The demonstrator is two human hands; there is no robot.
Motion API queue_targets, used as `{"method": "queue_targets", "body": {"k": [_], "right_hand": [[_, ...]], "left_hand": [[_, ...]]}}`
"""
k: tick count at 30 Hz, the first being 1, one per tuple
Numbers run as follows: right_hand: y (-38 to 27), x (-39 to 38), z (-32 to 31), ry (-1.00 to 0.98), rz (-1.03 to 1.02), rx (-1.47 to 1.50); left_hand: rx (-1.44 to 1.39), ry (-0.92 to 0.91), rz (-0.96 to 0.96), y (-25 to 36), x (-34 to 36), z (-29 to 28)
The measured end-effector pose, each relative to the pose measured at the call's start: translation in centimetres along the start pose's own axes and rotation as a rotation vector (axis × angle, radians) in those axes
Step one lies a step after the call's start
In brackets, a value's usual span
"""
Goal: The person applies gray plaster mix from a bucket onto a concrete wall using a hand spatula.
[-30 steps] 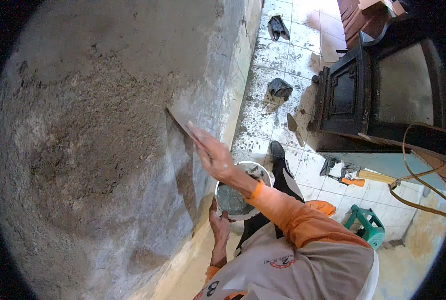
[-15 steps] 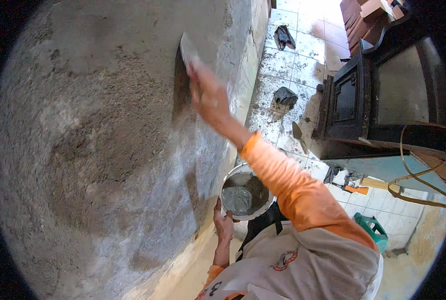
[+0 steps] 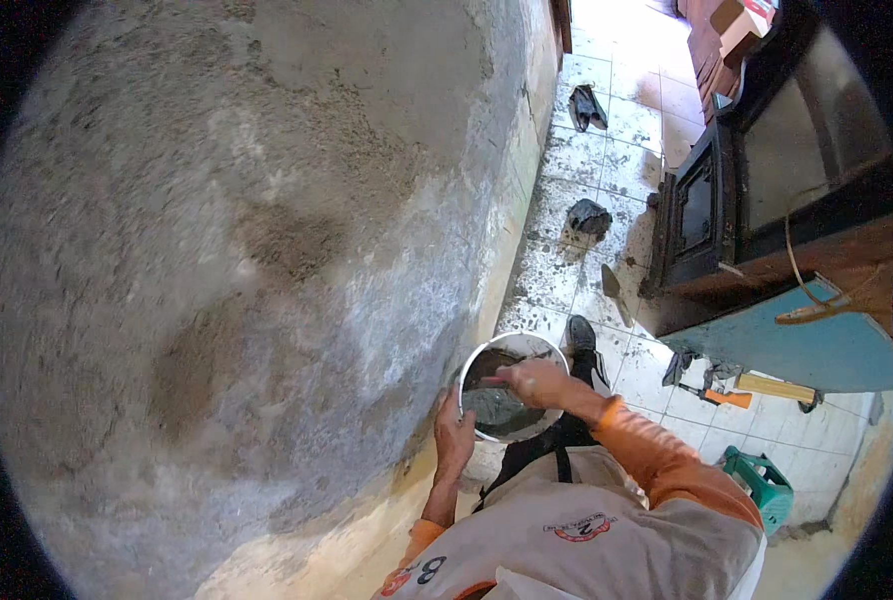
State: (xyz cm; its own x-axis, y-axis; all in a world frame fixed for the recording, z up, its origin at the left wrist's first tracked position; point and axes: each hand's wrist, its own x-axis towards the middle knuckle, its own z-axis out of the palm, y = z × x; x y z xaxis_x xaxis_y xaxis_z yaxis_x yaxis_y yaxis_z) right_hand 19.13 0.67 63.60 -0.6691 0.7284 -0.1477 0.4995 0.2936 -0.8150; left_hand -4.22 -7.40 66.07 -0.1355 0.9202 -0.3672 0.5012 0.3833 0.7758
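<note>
A white-rimmed bucket [image 3: 515, 335] of wet grey mortar [image 3: 504, 414] is in front of my body, close to the wall. My left hand [image 3: 455, 440] grips its rim on the left side, thumb at the edge. Inside the bucket's mouth, my right hand [image 3: 539, 384] is closed round the red handle of a trowel [image 3: 498, 378]. The trowel's blade is mostly hidden at the mortar. On the left, the rough wall [image 3: 357, 290] carries smoother grey plaster [image 3: 417, 60] higher up and damp brown patches lower down.
A dark wooden cabinet [image 3: 712, 215] stands at the right. On the splattered tiles lie a pointing trowel [image 3: 610, 281], a crumpled black bundle [image 3: 589, 217], another black item [image 3: 587, 108] and an orange-handled tool [image 3: 729, 398]. A green plastic stool [image 3: 762, 487] is at lower right.
My right hand has come down from the wall with the trowel and is now in the bucket. The left hand stays on the rim; the view has shifted slightly.
</note>
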Motion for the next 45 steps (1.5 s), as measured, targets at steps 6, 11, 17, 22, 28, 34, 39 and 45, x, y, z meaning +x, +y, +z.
{"method": "queue_targets", "body": {"k": [6,11,17,22,28,34,39,45], "right_hand": [[-2.0,6.3,9.6,-0.256,0.106,-0.763],[-6.5,5.3,9.2,-0.353,0.112,-0.95],[1.2,7.7,12.5,-0.345,0.313,-0.788],[8.4,6.8,12.6,-0.252,0.182,-0.446],[16.7,5.1,13.2,-0.264,0.07,0.288],[11.9,3.9,7.1,-0.159,-0.07,0.277],[6.7,-1.5,-1.7,-0.376,0.285,0.293],[8.0,-3.4,-4.3,-0.166,0.284,0.746]], "left_hand": [[0.405,-0.049,0.241,4.3,-1.8,-1.2],[0.377,-0.032,0.294,5.8,-2.0,-1.7],[0.397,-0.037,0.292,8.8,-2.3,0.7],[0.337,-0.056,0.374,8.9,-1.7,3.4],[0.333,-0.123,0.373,10.7,-2.2,6.7],[0.361,-0.114,0.423,7.8,-1.9,7.0],[0.361,-0.153,0.309,7.8,-2.2,6.4],[0.335,-0.009,0.298,5.4,-1.1,4.7]]}}
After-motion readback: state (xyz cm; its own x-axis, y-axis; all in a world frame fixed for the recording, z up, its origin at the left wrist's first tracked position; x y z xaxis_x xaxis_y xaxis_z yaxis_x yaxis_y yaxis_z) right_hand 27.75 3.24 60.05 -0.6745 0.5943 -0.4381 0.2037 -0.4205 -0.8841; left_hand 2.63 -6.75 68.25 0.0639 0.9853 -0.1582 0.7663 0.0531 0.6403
